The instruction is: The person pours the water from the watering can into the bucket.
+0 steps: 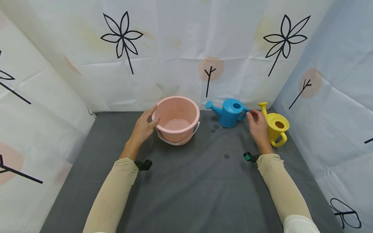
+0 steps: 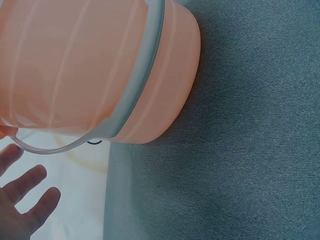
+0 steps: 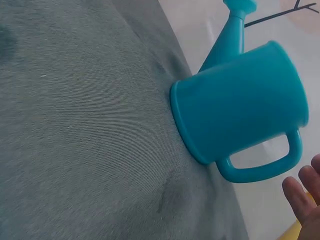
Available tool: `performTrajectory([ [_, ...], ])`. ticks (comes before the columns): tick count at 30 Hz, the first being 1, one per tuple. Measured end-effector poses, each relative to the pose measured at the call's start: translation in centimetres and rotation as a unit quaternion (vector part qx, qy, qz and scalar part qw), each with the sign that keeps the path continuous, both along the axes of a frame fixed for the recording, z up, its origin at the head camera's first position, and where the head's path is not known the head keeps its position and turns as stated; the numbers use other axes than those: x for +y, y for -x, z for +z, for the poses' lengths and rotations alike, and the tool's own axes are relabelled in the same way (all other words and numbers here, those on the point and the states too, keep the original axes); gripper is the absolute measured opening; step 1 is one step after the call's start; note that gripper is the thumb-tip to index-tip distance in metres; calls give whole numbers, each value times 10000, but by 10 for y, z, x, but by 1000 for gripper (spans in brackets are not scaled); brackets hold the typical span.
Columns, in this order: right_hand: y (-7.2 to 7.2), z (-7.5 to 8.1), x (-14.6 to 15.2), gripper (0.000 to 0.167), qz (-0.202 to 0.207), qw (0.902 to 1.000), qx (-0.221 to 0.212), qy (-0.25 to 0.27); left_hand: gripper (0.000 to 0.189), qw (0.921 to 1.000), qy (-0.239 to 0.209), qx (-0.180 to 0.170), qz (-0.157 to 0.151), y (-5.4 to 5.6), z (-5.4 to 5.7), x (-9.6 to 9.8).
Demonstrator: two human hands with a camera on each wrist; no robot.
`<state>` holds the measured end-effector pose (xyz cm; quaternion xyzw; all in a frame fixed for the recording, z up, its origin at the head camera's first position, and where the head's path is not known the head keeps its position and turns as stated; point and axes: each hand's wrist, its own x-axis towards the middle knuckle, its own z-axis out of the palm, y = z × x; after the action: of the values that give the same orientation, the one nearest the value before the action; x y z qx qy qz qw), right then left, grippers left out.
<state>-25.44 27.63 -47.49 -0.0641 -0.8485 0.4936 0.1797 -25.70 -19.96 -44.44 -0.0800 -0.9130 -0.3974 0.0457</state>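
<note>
A pink bucket (image 1: 176,124) with a white handle (image 2: 135,80) stands upright toward the back of the dark tabletop. My left hand (image 1: 145,124) is at the left side of its rim, thumb over the edge and several fingers spread apart from the wall in the left wrist view. To the right stands a blue watering can (image 1: 229,113), spout pointing left. Beside its handle (image 3: 265,170) is my right hand (image 1: 258,127), its visible fingers loosely extended and apart from the handle in the right wrist view. The right thumb is hidden there.
A yellow watering can (image 1: 276,127) stands just right of my right hand, near the right wall. Pale cloth walls with printed plants (image 1: 175,38) enclose the back and sides of the grey-covered table (image 1: 198,194). A few dark spots mark the cloth.
</note>
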Motion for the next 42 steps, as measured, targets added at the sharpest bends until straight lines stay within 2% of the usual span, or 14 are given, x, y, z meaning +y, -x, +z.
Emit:
performTrajectory([
  [6, 17, -1, 1, 69, 12, 9987, -501, 23, 63, 10000, -52, -83, -2, 0, 0, 0],
  [11, 21, -2, 3, 74, 151, 9952, -951, -173, 63, 9999, -33, -84, -87, 0, -2, 3],
  [15, 24, -5, 3, 74, 254, 9927, -1145, -281, 62, 9999, -79, -3, -104, 0, -1, 5],
  [21, 28, -6, 2, 73, 375, 9908, -1287, -199, 63, 10000, -62, -12, -64, -1, 1, 5],
  [28, 31, -9, 3, 66, 368, 9901, -1274, -464, 63, 10000, 26, -64, -26, -2, 1, 3],
  [32, 30, -12, 3, 68, 433, 9890, -1410, -88, 63, 10000, 47, -50, 12, -2, 1, 2],
  [35, 29, -14, 4, 69, 634, 9858, -1533, 263, 62, 10000, 10, -10, 38, -2, 1, 2],
  [38, 29, -16, 5, 69, 843, 9836, -1550, 371, 62, 10000, -23, 32, 36, -2, 1, 1],
  [42, 31, -19, 6, 66, 902, 9843, -1458, 416, 62, 10000, -10, 35, 22, -3, 2, 1],
])
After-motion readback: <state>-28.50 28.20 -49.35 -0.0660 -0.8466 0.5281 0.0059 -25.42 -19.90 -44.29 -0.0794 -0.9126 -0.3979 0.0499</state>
